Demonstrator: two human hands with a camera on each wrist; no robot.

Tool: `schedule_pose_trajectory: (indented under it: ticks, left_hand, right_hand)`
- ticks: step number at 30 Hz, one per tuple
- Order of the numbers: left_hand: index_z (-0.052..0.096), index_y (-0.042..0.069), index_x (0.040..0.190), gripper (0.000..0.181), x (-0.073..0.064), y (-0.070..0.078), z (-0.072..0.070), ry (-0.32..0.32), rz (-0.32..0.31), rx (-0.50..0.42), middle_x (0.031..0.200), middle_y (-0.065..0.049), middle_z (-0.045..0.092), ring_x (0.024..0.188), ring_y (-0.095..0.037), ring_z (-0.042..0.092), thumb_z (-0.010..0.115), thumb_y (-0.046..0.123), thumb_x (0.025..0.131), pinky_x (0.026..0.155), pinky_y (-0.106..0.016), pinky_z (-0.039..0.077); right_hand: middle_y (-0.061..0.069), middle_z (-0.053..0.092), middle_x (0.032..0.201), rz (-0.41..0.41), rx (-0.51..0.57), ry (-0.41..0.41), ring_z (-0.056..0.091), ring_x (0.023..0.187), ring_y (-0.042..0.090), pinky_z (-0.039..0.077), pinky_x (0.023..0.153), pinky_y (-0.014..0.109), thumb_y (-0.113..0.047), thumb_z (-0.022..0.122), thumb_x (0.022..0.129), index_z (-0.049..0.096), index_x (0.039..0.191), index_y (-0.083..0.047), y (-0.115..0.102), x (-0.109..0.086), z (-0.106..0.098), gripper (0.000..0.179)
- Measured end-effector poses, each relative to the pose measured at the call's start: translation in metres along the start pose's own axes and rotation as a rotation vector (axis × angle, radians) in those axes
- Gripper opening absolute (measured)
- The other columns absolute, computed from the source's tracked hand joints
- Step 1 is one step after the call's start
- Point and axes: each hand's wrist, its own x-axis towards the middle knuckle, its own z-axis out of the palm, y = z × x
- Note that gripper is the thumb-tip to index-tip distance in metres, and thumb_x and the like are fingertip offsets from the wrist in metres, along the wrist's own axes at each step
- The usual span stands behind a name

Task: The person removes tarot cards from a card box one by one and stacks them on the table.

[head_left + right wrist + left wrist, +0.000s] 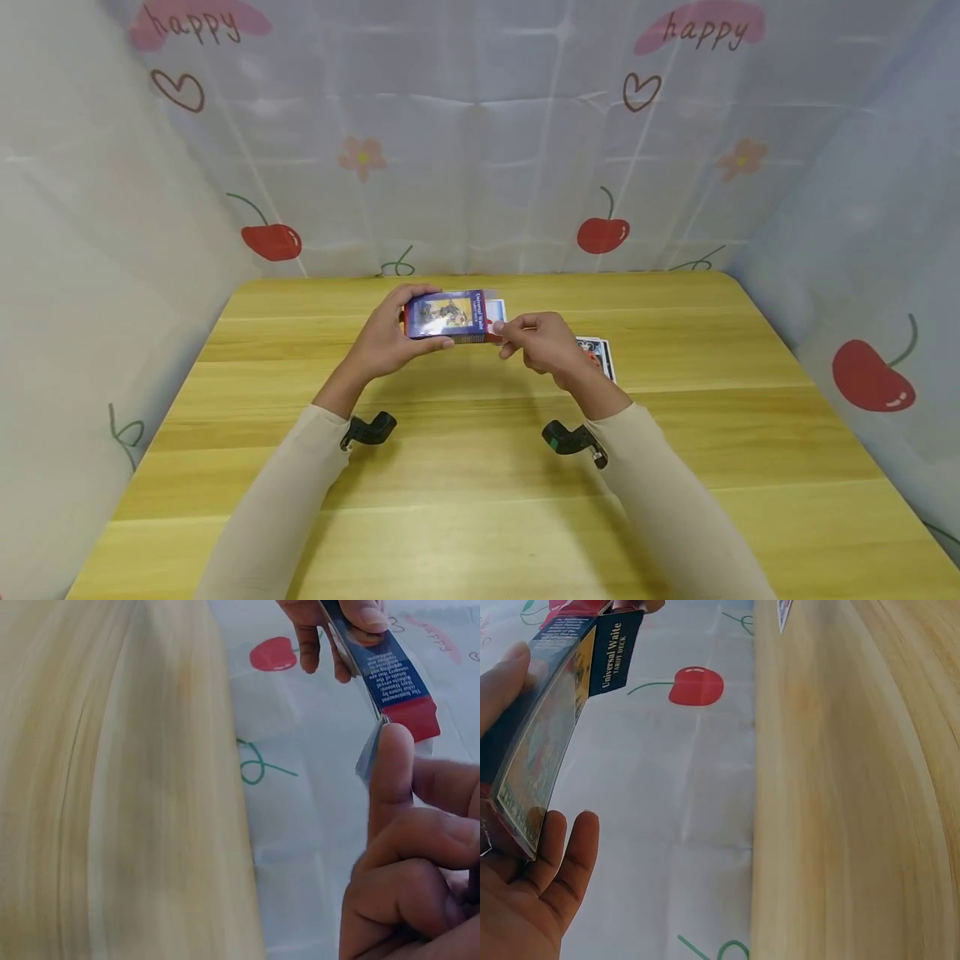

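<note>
My left hand (386, 337) grips a dark blue tarot card box (444, 314) from its closed end, thumb and fingers on opposite sides, holding it over the table. A picture panel covers the front of the box. Its lid flap (615, 652), lettered "Universal Waite Tarot Deck", stands folded outward, and a red side flap (416, 718) shows at the open end. A white-bordered, light blue card (496, 309) sticks out there. At that end my right hand (547, 340) pinches with thumb and index finger at the card, other fingers curled.
Several picture cards (597, 357) lie on the wooden table (480, 517) behind my right wrist, partly hidden by it. A white curtain (472, 183) printed with cherries hangs along the table's back edge. Black wrist devices (371, 429) sit below both sleeves.
</note>
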Motion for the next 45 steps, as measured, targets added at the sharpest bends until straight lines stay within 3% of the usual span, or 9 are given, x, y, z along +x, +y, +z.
schedule_pose_trajectory:
  ticks: [4, 8, 13, 17, 22, 29, 36, 40, 45]
  left_hand:
    - [0.048, 0.013, 0.139, 0.075, 0.001, 0.000, -0.002, 0.015, 0.011, -0.001, 0.136, -0.006, 0.049, 0.109, -0.025, 0.056, 0.085, 0.032, 0.077, 0.088, -0.043, 0.052]
    - [0.047, 0.010, 0.140, 0.076, 0.002, -0.001, -0.002, 0.021, 0.009, -0.002, 0.136, -0.007, 0.048, 0.111, -0.025, 0.054, 0.085, 0.032, 0.078, 0.088, -0.044, 0.051]
    - [0.047, 0.008, 0.140, 0.076, 0.001, -0.001, -0.002, 0.032, 0.008, 0.008, 0.136, -0.007, 0.049, 0.112, -0.025, 0.053, 0.085, 0.031, 0.078, 0.089, -0.044, 0.050]
    - [0.048, 0.011, 0.140, 0.075, 0.001, -0.001, -0.002, 0.037, 0.006, 0.018, 0.135, -0.007, 0.049, 0.111, -0.024, 0.052, 0.085, 0.031, 0.078, 0.088, -0.043, 0.049]
    - [0.049, 0.016, 0.139, 0.074, 0.000, 0.001, -0.002, 0.030, 0.004, 0.010, 0.135, -0.006, 0.049, 0.111, -0.024, 0.053, 0.086, 0.033, 0.077, 0.088, -0.043, 0.050]
    - [0.049, 0.015, 0.139, 0.075, 0.000, 0.002, -0.001, 0.025, 0.006, 0.003, 0.136, -0.007, 0.048, 0.111, -0.025, 0.053, 0.086, 0.034, 0.076, 0.089, -0.044, 0.050]
    - [0.049, 0.013, 0.139, 0.075, 0.000, 0.001, -0.001, 0.028, 0.016, 0.002, 0.135, -0.007, 0.050, 0.111, -0.025, 0.053, 0.086, 0.031, 0.076, 0.090, -0.044, 0.049]
    - [0.049, 0.013, 0.139, 0.075, 0.001, 0.000, -0.001, 0.025, 0.022, 0.000, 0.134, -0.007, 0.049, 0.110, -0.025, 0.053, 0.086, 0.032, 0.077, 0.089, -0.044, 0.050]
    - [0.049, 0.011, 0.138, 0.075, 0.002, -0.002, 0.000, 0.031, 0.030, 0.002, 0.133, -0.007, 0.050, 0.109, -0.025, 0.053, 0.086, 0.032, 0.077, 0.088, -0.046, 0.049]
  right_hand:
    - [0.003, 0.075, 0.082, -0.014, 0.095, 0.071, 0.022, 0.039, 0.009, 0.020, 0.043, 0.025, -0.038, 0.062, 0.097, 0.068, 0.113, -0.007, 0.006, -0.004, -0.006, 0.036]
    - [0.000, 0.075, 0.088, -0.019, 0.237, 0.080, 0.022, 0.039, 0.008, 0.021, 0.043, 0.024, -0.036, 0.061, 0.098, 0.064, 0.122, -0.006, 0.012, -0.009, -0.003, 0.039]
    - [-0.006, 0.071, 0.085, -0.018, 0.376, 0.081, 0.028, 0.041, 0.007, 0.024, 0.044, 0.022, -0.030, 0.064, 0.097, 0.063, 0.111, -0.003, 0.014, -0.014, 0.005, 0.030]
    - [-0.007, 0.070, 0.086, -0.012, 0.475, 0.167, 0.032, 0.043, 0.005, 0.025, 0.044, 0.021, -0.028, 0.061, 0.099, 0.061, 0.104, -0.007, 0.016, -0.014, 0.005, 0.021]
    - [-0.004, 0.073, 0.093, -0.040, 0.560, 0.277, 0.036, 0.042, 0.005, 0.027, 0.044, 0.019, -0.027, 0.057, 0.101, 0.056, 0.113, -0.007, 0.018, -0.012, 0.000, 0.023]
    - [-0.005, 0.068, 0.078, -0.171, 0.562, 0.379, 0.032, 0.040, 0.006, 0.025, 0.043, 0.022, -0.023, 0.051, 0.103, 0.050, 0.118, -0.009, 0.016, -0.013, 0.003, 0.020]
    - [-0.007, 0.063, 0.073, -0.295, 0.430, 0.463, 0.033, 0.043, 0.007, 0.025, 0.042, 0.021, -0.021, 0.051, 0.103, 0.052, 0.121, -0.007, 0.011, -0.012, 0.013, 0.022]
    - [-0.003, 0.062, 0.080, -0.299, 0.422, 0.441, 0.032, 0.044, 0.006, 0.025, 0.042, 0.021, -0.021, 0.053, 0.102, 0.055, 0.120, -0.005, 0.007, -0.011, 0.017, 0.024]
    - [0.004, 0.064, 0.097, -0.224, 0.322, 0.377, 0.035, 0.046, 0.007, 0.029, 0.043, 0.021, -0.022, 0.059, 0.100, 0.061, 0.120, -0.003, 0.004, -0.013, 0.020, 0.027]
